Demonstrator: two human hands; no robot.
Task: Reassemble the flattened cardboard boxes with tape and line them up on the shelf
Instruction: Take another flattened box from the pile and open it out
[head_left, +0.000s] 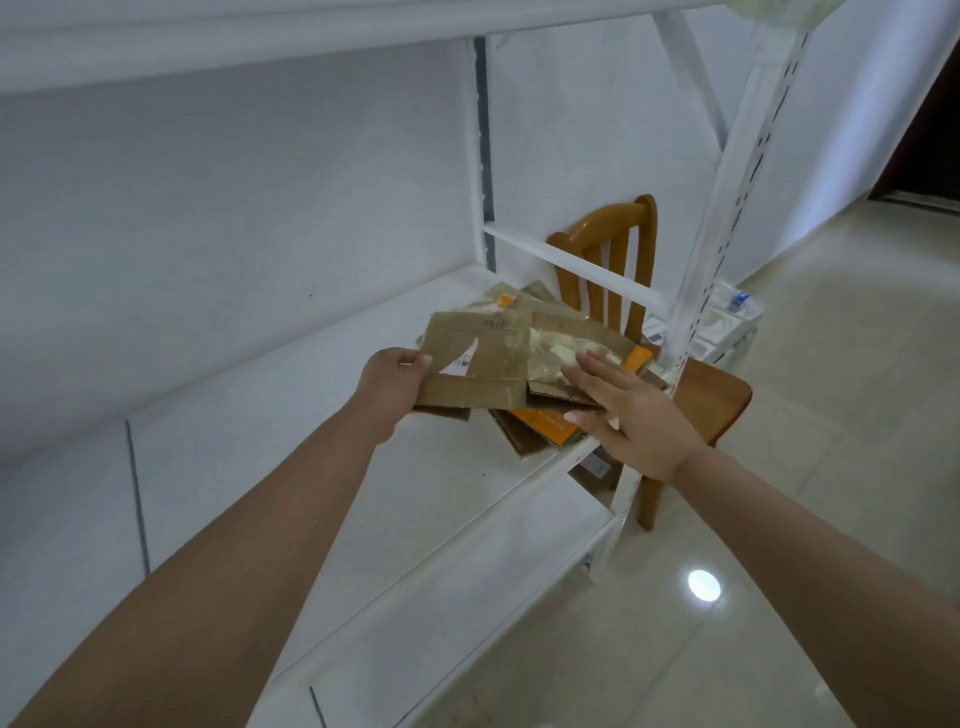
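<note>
A: What fills the view?
B: A white metal shelf (322, 447), with a brown wooden chair (711, 395) behind its right end.

A: And the boxes?
B: A flattened brown cardboard box (483, 358), creased and streaked with glossy tape, sits atop a pile at the shelf's right end.

A: The hands?
B: The left hand (392, 382) pinches its left edge; the right hand (631, 410) lies flat on it, fingers straight.
</note>
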